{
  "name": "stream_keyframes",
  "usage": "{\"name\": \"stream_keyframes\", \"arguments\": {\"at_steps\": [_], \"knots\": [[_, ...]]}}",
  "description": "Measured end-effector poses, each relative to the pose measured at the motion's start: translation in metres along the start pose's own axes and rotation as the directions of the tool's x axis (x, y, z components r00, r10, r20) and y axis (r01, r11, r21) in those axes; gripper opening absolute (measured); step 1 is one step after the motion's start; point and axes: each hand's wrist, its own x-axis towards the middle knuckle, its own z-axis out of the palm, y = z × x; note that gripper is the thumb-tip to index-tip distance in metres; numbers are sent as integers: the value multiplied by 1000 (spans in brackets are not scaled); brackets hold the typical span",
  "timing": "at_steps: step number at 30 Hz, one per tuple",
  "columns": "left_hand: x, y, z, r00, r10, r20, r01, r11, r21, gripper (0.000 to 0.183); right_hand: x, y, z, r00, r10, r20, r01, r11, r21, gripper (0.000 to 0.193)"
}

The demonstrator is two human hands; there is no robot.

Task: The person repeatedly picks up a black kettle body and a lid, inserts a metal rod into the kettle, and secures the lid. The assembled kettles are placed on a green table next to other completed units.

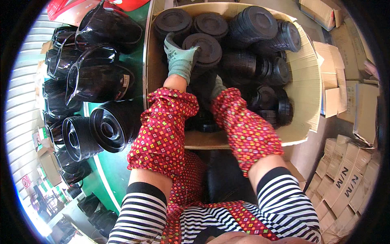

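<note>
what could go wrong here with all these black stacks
The right hand is down among the tightly packed stacks and partly hidden, so its fingers might get pinched if a neighbouring stack shifts.

The disc stack at the box's right side appears to lean heavily; it could slide if disturbed.

A stack of ringed discs appears close to the left sleeve, which might knock it.
</note>
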Motion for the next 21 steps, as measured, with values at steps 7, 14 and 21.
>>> {"name": "stream_keyframes", "arguments": {"at_steps": [7,14,21], "knots": [[2,4,-11,995,87,58,-81,992,-101,79,67,49,24,911,-412,-22,413,908,74,50],[-19,24,-39,925,239,296,-372,724,581,50,70,60,21,928,-363,85,360,932,42,56],[-28,55,-34,913,197,357,-407,517,754,96,136,79,-7,768,-594,241,594,519,-615,58]]}}
